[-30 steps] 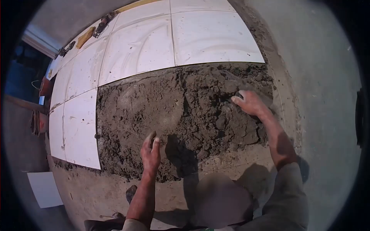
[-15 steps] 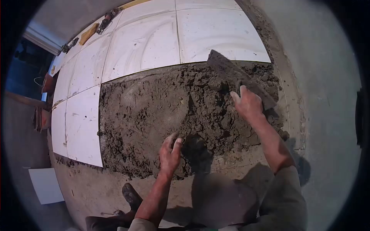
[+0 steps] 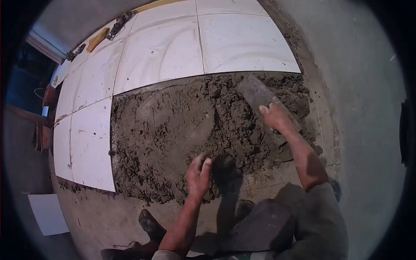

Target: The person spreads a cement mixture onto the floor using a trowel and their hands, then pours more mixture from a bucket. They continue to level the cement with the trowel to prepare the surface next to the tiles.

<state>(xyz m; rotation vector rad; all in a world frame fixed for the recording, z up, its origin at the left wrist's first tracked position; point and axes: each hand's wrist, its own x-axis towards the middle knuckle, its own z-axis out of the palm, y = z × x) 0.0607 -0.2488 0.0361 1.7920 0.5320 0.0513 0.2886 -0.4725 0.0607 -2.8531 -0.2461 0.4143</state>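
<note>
My right hand [image 3: 277, 118] is closed round the handle of a flat rectangular trowel [image 3: 254, 93], whose blade is smeared with grey mortar. The blade lies on the coarse mortar bed [image 3: 173, 117], over its lumpy right part; my hand hides the handle. Lower down, my left hand [image 3: 199, 177] hovers above the near edge of the mortar, its fingers loosely bent, thumb apart and nothing visible in them. Large white tiles [image 3: 158, 47] border the mortar along its far and left sides.
A wall [image 3: 351, 86] runs along the right. A yellow cloth-like item [image 3: 98, 40] and a power tool [image 3: 119, 26] lie on the far left tiles. A loose white tile piece [image 3: 48, 214] is at lower left. My shoe [image 3: 151, 223] stands on the near floor.
The trowel has come down and nearer, its blade turning flatter onto the mortar. My left hand has shifted slightly right, with its fingers a little more bent.
</note>
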